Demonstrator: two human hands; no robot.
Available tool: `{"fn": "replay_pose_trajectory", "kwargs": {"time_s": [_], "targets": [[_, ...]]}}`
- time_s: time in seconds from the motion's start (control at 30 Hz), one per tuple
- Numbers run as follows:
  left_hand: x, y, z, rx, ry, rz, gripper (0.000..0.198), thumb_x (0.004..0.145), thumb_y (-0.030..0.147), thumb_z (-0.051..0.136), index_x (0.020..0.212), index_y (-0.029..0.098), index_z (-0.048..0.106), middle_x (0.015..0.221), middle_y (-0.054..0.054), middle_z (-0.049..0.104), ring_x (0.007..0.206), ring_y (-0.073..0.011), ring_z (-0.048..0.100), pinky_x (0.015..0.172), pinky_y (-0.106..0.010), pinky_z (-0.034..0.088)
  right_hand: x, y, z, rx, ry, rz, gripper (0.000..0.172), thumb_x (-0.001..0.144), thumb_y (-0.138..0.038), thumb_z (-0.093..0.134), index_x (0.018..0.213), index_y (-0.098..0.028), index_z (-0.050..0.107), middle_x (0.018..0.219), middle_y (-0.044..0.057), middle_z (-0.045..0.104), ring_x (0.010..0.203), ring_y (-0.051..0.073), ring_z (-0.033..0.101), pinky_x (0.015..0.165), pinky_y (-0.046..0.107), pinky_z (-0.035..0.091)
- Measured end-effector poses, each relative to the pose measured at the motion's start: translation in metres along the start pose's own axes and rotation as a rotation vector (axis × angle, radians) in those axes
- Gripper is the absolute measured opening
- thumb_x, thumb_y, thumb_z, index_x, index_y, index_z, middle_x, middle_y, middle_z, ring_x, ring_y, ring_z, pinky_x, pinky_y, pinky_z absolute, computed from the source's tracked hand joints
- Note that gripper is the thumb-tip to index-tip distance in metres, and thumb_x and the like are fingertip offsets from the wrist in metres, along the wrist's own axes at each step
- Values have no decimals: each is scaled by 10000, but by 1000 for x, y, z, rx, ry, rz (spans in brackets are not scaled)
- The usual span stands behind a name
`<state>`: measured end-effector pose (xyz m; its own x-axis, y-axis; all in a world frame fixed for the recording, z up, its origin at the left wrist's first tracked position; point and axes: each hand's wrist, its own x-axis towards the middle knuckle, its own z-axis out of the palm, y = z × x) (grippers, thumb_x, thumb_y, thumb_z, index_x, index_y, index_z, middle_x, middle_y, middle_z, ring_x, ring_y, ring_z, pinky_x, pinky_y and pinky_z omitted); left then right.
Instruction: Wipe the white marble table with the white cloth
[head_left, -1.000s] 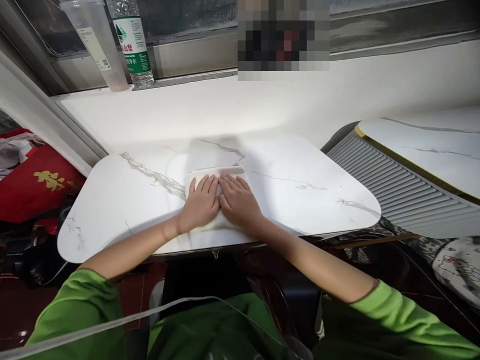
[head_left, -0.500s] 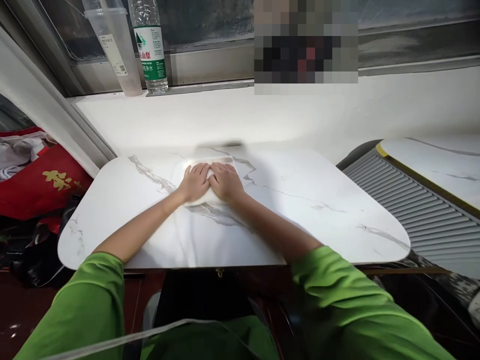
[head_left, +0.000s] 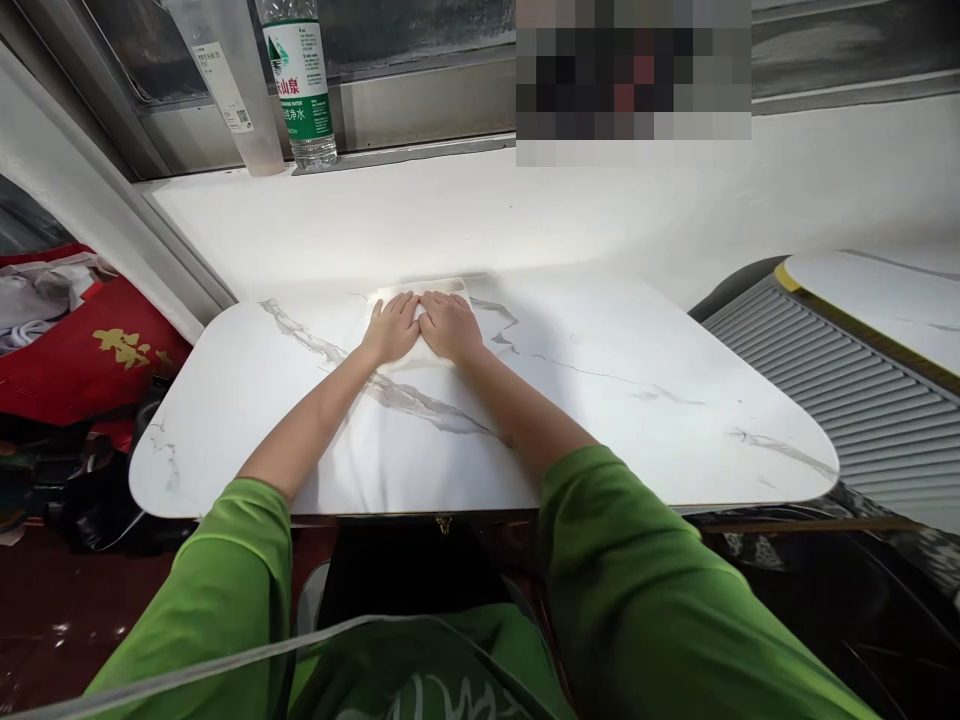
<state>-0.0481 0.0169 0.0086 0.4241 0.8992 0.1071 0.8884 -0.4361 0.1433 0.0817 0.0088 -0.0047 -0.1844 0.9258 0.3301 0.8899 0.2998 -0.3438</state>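
A pale, cream-white cloth (head_left: 423, 356), seemingly folded into a rough square, lies flat on a white marble-patterned table (head_left: 615, 420). My left hand (head_left: 393, 328) rests palm down on its left half, fingers stretched out and pointing away from me. On the right half my right hand (head_left: 450, 326) lies flat in the same way. The two hands meet at thumbs and forefingers. Much of the cloth is hidden beneath them; its far edge and a strip between the wrists show.
On the window ledge stand a tall translucent plastic cup (head_left: 236, 100) and a labelled water bottle (head_left: 301, 95). A red bag (head_left: 97, 345) sits at the left. Right of the table is a grey ribbed panel (head_left: 802, 370) beside another white tabletop (head_left: 885, 310). A white wall (head_left: 375, 225) borders the far edge.
Both hands and the cloth have slid a little away from me, toward the wall, and my arms are straighter. The view has tilted slightly downward.
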Motion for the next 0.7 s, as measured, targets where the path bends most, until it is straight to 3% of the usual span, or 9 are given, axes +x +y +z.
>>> {"fn": "replay_pose_trajectory", "kwargs": {"time_s": [0.1,0.3,0.4,0.53,0.7], "targets": [[-41,12,-5,0,-23,27,533,1011,238,272,1521,98,338,1618,-120,313,1505,-219,260,1238,-473,143,-36,-12,-5,-3,-2,-31,514,925,-174,316,1350,-29,566,1452,177,547,1383,285,458,1176,456,278],[-146,33,-12,20,6,102,556,993,250,277,1514,63,336,1594,-169,344,1504,-259,260,1234,-515,149,-128,-54,-20,-19,-17,-152,533,930,-199,347,1408,-50,530,1475,175,520,1404,319,439,1171,514,303],[-184,37,-16,18,21,93,559,989,258,275,1509,64,348,1592,-160,354,1507,-258,255,1243,-492,137,-155,-74,-29,-43,-47,-194,535,940,-211,348,1405,-19,530,1475,185,515,1409,320,435,1186,495,304],[-202,32,-19,1,38,85,557,989,256,281,1497,45,364,1579,-166,375,1503,-262,270,1244,-484,153,-159,-84,-34,-63,-93,-270,509,964,-232,338,1378,-45,567,1435,178,561,1376,321,477,1189,522,300],[-179,7,-20,-9,17,77,570,965,278,334,1490,57,370,1566,-178,393,1490,-273,303,1234,-506,185,-131,-80,-19,-37,-99,-276,514,984,-217,286,1404,-68,541,1491,167,504,1408,300,437,1182,528,301]]}}
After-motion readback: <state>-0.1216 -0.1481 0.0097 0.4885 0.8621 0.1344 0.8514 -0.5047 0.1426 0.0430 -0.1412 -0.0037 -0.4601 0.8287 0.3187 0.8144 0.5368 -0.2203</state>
